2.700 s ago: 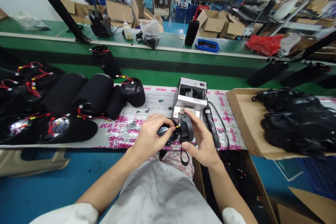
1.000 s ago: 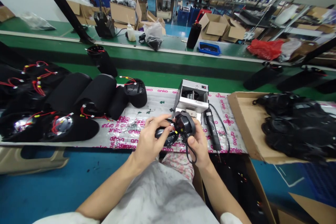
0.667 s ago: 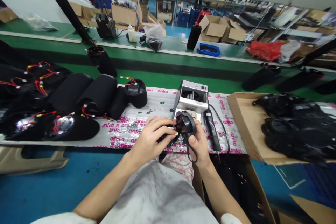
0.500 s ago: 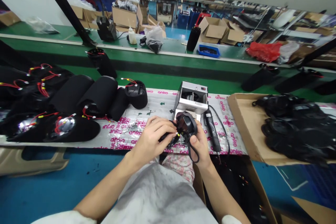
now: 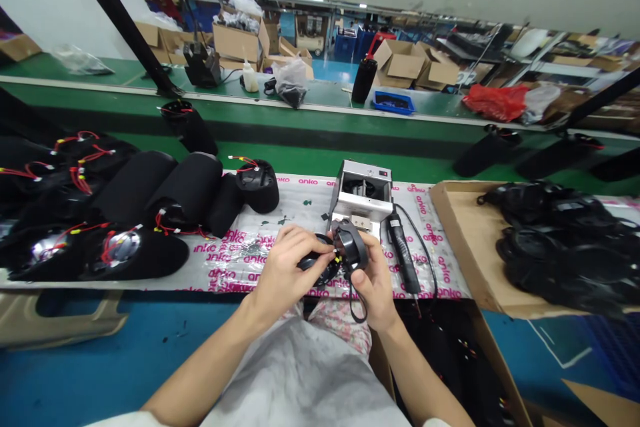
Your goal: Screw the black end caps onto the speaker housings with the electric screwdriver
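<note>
My right hand (image 5: 374,283) is closed around a black round plastic part (image 5: 354,244) with a dangling strap loop (image 5: 358,310). My left hand (image 5: 295,260) pinches a small wire connector (image 5: 336,253) with white and yellow bits at the edge of that part. Under the left fingers lies a second black round piece (image 5: 327,273), partly hidden. Just beyond the hands stands a silver metal machine (image 5: 364,188) with an open top. An electric screwdriver (image 5: 403,250) with a black cable rests to the right of my right hand.
Black fabric-covered cylinders (image 5: 187,187) with red wires crowd the left of the bench. At right, a cardboard tray (image 5: 463,247) holds a pile of black parts (image 5: 565,240). Below the bench at right is a box of black items (image 5: 450,353). Behind runs a green conveyor shelf (image 5: 320,127).
The round part in my right hand has turned so its side edge shows more. My left fingers stay at the connector, and more of the second black piece shows beneath them.
</note>
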Demonstrator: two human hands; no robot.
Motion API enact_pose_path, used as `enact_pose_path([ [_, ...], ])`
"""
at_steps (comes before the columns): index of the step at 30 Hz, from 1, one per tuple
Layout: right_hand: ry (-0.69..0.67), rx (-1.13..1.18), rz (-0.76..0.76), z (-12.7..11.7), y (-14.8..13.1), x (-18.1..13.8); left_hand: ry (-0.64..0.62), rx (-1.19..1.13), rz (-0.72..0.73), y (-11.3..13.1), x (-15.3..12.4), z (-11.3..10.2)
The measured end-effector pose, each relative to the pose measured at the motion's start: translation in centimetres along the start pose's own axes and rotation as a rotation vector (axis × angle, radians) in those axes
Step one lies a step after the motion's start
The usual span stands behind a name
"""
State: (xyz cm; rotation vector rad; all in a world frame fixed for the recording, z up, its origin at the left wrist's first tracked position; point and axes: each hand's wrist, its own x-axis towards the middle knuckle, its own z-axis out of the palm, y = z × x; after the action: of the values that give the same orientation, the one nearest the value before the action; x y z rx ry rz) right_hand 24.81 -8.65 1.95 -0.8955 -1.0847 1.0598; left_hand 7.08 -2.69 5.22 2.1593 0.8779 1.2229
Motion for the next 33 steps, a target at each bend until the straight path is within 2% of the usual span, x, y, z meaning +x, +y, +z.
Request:
enact_pose_path([
  [9, -0.083, 0.040, 0.022, -0.8, -0.4, 0.2, 0.041, -0.015, -0.025, -0.1, 0.2, 0.2],
  [16, -0.094, 0.068, 0.047, -1.7, -0.1, 0.3, -0.028, 0.045, 0.103, -0.4, -0.1, 0.0],
  [22, -0.112, 0.087, 0.042, -2.1, 0.5, 0.5, -0.057, 0.059, 0.131, -0.6, 0.0, -0.4],
  [28, -0.139, 0.064, 0.043, -2.5, 0.1, 0.6, -0.001, 0.032, 0.054, -0.5, 0.1, -0.1],
  [33, -0.042, -0.007, 0.004, -1.5, 0.2, -0.4, 0.055, 0.040, -0.014, -0.2, 0.0, 0.7],
])
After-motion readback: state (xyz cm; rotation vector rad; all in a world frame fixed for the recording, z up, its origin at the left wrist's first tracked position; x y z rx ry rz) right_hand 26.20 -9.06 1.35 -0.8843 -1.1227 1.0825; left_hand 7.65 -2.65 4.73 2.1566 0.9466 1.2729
